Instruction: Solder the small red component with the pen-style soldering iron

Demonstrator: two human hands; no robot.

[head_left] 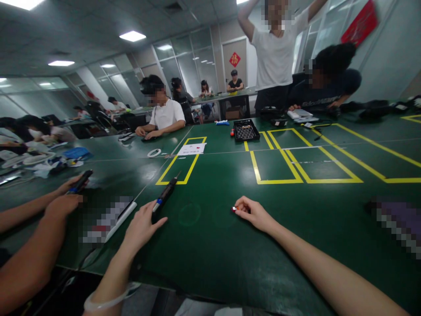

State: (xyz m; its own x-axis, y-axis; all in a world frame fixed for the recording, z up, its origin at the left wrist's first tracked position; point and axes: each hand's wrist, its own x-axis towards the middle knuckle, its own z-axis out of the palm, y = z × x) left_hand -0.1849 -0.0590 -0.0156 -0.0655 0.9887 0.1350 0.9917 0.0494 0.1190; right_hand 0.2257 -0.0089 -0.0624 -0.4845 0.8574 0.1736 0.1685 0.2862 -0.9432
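Observation:
My left hand [142,226] rests on the green table [213,245] with its fingers closed round the lower end of a black electric screwdriver [165,194], whose tip points away toward the yellow tape box [180,163]. My right hand [251,212] lies further right, fingers pinched on a tiny red and silver part [233,209] that touches the table. A pale bangle [110,300] circles my left wrist.
At my left a neighbour's two hands [67,195] hold a dark tool [81,181] beside a blurred flat item [108,219]. Farther off lie a black parts tray [246,130], a white paper [191,149], a tape ring [154,152] and yellow floor-tape rectangles [309,164]. People sit and stand around the table.

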